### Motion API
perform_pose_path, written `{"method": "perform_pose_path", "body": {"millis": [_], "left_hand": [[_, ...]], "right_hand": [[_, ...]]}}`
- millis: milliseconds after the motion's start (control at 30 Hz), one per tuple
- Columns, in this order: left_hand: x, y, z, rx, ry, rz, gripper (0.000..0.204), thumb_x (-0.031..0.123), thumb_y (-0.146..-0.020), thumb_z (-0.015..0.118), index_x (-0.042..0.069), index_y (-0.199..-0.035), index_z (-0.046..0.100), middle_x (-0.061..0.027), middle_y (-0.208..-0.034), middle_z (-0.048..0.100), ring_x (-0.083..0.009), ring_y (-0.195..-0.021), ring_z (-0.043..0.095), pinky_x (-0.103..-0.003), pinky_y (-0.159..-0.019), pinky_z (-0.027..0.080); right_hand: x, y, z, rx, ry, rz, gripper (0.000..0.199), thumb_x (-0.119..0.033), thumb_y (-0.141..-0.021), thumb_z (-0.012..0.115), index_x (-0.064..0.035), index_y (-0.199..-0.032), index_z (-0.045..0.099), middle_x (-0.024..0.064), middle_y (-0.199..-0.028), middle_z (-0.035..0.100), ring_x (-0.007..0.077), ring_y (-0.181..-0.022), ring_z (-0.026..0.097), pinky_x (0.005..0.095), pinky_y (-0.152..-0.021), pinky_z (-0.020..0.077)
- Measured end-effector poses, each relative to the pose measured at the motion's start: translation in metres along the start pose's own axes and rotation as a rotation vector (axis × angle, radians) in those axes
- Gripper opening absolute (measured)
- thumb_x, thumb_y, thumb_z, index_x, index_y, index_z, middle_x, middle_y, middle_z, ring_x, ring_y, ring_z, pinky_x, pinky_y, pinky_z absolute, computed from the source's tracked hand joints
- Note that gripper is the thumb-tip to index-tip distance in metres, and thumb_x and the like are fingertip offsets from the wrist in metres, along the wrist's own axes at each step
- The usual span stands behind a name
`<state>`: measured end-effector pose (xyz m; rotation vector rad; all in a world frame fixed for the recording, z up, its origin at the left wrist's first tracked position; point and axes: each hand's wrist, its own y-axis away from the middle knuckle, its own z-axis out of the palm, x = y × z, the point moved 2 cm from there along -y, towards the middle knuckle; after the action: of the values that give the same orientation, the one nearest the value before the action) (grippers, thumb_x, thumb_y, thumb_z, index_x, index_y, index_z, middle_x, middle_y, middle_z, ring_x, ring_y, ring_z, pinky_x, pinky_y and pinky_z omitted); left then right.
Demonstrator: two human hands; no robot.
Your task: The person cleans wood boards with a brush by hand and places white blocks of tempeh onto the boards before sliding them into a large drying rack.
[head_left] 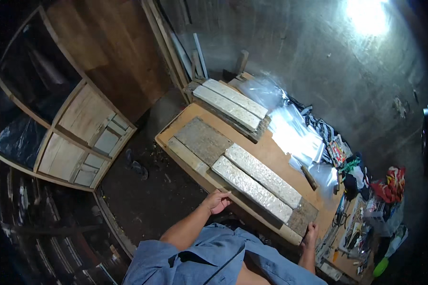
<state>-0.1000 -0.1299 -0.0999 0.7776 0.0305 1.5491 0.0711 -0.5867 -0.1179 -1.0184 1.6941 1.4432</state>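
A long wooden board (200,137) lies slantwise over the table in front of me, bearing two long, flat, mottled whitish slabs (253,188) side by side. My left hand (218,202) is closed at the board's near edge, about midway along, its fingers curled and partly hidden beneath. At the near right corner, my right hand (311,235) grips the board's end with the thumb side up. Farther back on the table sits a second board (251,133), with two similar pale slabs (233,103) on top.
The tan tabletop (281,159) runs under both boards. Clear plastic sheets (297,135) and a wooden-handled tool (309,178) lie at its right. Cluttered goods (361,228) crowd the right side. A wooden-framed cabinet (83,128) stands left, with slippers (139,170) on the dark floor.
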Motion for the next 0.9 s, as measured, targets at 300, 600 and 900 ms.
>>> {"method": "perform_pose_path", "body": {"millis": [300,600,900], "left_hand": [[0.006,0.086,-0.016,0.071,0.165,0.141,0.021,0.005,-0.094,0.058,0.002,-0.114,0.061,-0.0101,-0.110,0.067,-0.0236,-0.103,0.064,-0.040,-0.088,0.052],[0.056,0.226,-0.052,0.161,0.330,0.435,0.033,0.002,-0.091,0.061,0.011,-0.122,0.059,-0.0051,-0.113,0.067,-0.0212,-0.104,0.063,-0.041,-0.087,0.052],[0.120,0.385,-0.134,0.368,0.437,0.671,0.035,0.002,-0.092,0.058,0.013,-0.126,0.056,-0.0043,-0.115,0.066,-0.0187,-0.104,0.064,-0.036,-0.084,0.054]], "right_hand": [[-0.056,0.023,0.023,-0.307,0.054,-0.201,0.026,-0.027,-0.093,0.064,-0.0075,-0.101,0.048,-0.0036,-0.075,0.035,0.0097,-0.071,0.036,0.0263,-0.066,0.0328],[-0.107,0.080,0.147,-0.586,0.154,-0.237,0.028,-0.022,-0.091,0.062,-0.0027,-0.108,0.052,0.0043,-0.085,0.052,0.0167,-0.080,0.052,0.0317,-0.078,0.0431],[-0.127,0.212,0.338,-0.963,0.225,-0.168,0.028,-0.020,-0.089,0.062,-0.0015,-0.108,0.055,0.0077,-0.094,0.056,0.0202,-0.088,0.055,0.0353,-0.083,0.0453]]}}
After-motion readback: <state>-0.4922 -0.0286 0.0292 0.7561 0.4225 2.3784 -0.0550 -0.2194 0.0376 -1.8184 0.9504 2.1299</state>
